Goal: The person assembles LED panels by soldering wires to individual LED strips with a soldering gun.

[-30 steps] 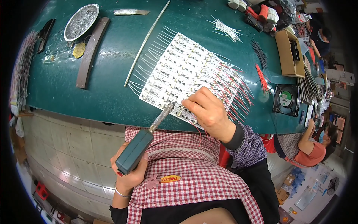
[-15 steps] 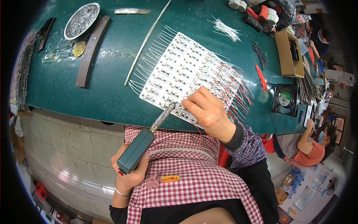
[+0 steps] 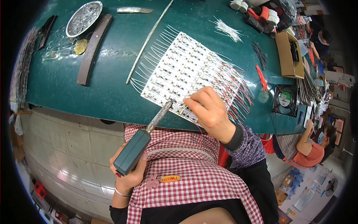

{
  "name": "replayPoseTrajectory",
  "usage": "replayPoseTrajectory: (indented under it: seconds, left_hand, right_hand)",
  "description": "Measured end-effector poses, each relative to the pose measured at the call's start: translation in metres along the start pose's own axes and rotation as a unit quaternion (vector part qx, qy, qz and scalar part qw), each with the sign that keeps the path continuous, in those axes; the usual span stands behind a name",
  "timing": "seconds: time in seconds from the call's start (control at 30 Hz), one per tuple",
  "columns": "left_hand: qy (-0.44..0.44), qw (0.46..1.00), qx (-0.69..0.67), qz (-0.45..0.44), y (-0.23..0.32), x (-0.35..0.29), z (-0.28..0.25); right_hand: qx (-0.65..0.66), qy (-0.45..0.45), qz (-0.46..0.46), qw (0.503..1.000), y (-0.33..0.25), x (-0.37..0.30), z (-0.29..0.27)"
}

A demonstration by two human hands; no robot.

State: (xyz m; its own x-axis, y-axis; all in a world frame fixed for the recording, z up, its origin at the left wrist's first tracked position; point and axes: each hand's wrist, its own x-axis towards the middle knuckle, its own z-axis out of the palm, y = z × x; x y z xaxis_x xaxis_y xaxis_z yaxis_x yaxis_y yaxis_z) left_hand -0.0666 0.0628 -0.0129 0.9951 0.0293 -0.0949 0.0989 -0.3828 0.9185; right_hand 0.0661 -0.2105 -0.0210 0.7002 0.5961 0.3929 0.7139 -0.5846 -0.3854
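A white panel of small circuit boards (image 3: 179,56) lies tilted on the green table, with white wires along its left edge and red, white and dark wires crowding its right side. My left hand (image 3: 129,178) is wrapped round the green handle of a soldering iron (image 3: 131,152). Its metal barrel slants up, and the dark tip is at the panel's lower part. Just right of that tip, my right hand (image 3: 213,114) pinches a thin wire over the boards; the fingers hide most of it. A red wire (image 3: 201,129) hangs off the near edge below this hand.
At the far left are an oval metal dish (image 3: 84,18), a brown bar (image 3: 94,50) and a yellow sponge (image 3: 80,47). A thin rod (image 3: 149,41) lies beside the panel. Rightward are white (image 3: 228,30), black (image 3: 258,54) and red wires (image 3: 262,79), a fan (image 3: 285,99) and a cardboard box (image 3: 289,56).
The soldering iron's tip has shifted slightly left and away from my right fingertips, and my left hand has moved slightly left with it. My right hand stays almost in place, still pinching.
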Motion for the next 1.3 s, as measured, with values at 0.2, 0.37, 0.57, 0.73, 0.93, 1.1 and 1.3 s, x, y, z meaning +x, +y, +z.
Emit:
replayPoseTrajectory:
  seconds: [0.2,0.37,0.57,0.73,0.93,1.1,1.3]
  left_hand:
    - [0.004,1.0,-0.002,-0.019,0.003,-0.001,-0.003]
    - [-0.004,1.0,0.006,-0.007,0.002,-0.004,-0.005]
    - [-0.008,1.0,0.013,0.01,0.0,-0.006,-0.005]
    - [-0.015,1.0,0.006,0.016,0.0,-0.004,-0.002]
    - [-0.03,0.999,0.015,0.015,0.0,-0.004,-0.004]
    - [-0.016,1.0,0.006,0.007,-0.002,-0.007,-0.003]
    - [-0.007,1.0,0.01,-0.023,-0.001,-0.011,-0.006]
  right_hand:
    - [0.016,-0.008,0.018,1.0,-0.01,-0.002,0.0]
    - [0.034,-0.012,0.02,0.999,-0.011,-0.007,0.005]
    - [0.031,-0.025,0.023,0.999,-0.012,-0.006,0.005]
    - [0.026,-0.031,0.02,0.999,-0.012,-0.006,0.005]
    - [0.02,-0.036,0.023,0.999,-0.013,-0.005,0.005]
    - [0.02,-0.046,0.022,0.998,-0.013,-0.005,0.004]
    - [0.027,-0.062,0.015,0.998,-0.014,-0.007,0.004]
